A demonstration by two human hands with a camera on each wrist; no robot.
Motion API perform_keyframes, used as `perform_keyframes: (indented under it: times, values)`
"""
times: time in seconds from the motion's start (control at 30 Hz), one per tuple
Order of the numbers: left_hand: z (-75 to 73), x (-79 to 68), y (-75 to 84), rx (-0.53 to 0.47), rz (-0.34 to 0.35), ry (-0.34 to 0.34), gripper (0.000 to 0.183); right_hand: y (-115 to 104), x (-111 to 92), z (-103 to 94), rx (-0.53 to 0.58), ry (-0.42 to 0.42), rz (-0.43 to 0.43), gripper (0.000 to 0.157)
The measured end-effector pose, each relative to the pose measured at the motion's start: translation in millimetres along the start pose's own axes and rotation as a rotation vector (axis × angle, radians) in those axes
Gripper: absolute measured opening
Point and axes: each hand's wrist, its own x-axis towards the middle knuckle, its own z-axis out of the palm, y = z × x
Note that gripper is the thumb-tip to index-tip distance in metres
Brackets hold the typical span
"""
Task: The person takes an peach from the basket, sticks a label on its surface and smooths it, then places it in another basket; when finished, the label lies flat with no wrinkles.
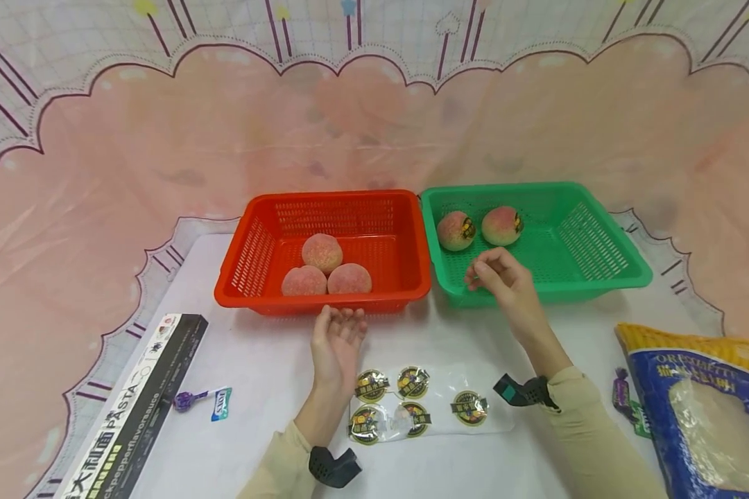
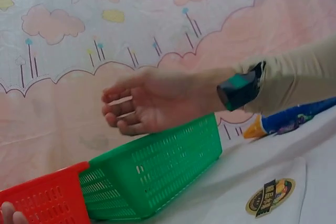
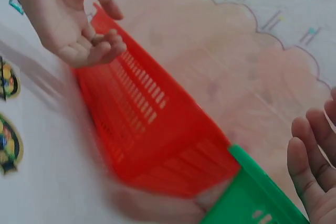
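Three peaches (image 1: 322, 254) sit in the front part of a red basket (image 1: 406, 235). Two more peaches (image 1: 455, 231), each bearing a black-and-gold sticker, lie at the left of the green basket (image 1: 599, 256). My left hand (image 1: 337, 353) is palm up by the red basket's front rim, fingers loosely bent and holding nothing. Over the front rim of the green basket hovers my right hand (image 1: 505, 287), its relaxed fingers empty in the left wrist view. Between my forearms lies a clear sheet (image 1: 440, 416) with several round stickers (image 1: 470, 408).
To the left are a long black-and-white pasta box (image 1: 143, 409) and a purple-wrapped lollipop (image 1: 185, 400). A blue-and-yellow bag (image 1: 705, 409) lies at the right, with a purple-wrapped sweet (image 1: 621, 391) beside it. A patterned cloth (image 1: 349, 125) hangs behind the baskets.
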Motion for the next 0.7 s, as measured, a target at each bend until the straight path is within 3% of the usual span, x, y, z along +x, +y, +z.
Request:
perform_keyframes:
  times: [0.17, 0.3, 0.47, 0.7]
  values:
    - [0.4, 2.7, 5.0, -0.090, 0.042, 0.073, 0.027, 2.1, 14.4, 14.4, -0.018, -0.013, 0.026, 0.017]
    - [3.5, 4.9, 9.0, -0.117, 0.037, 0.103, 0.032, 4.4, 26.2, 22.8, -0.019, -0.018, 0.039, 0.017]
    - [6.4, 3.3, 11.7, -0.173, 0.036, 0.138, 0.024, 8.7, 35.9, 33.9, -0.018, -0.043, 0.062, 0.019]
    - [5.4, 4.8, 17.7, -0.198, 0.098, 0.140, 0.010, 10.3, 48.6, 52.3, -0.035, -0.061, 0.094, 0.028]
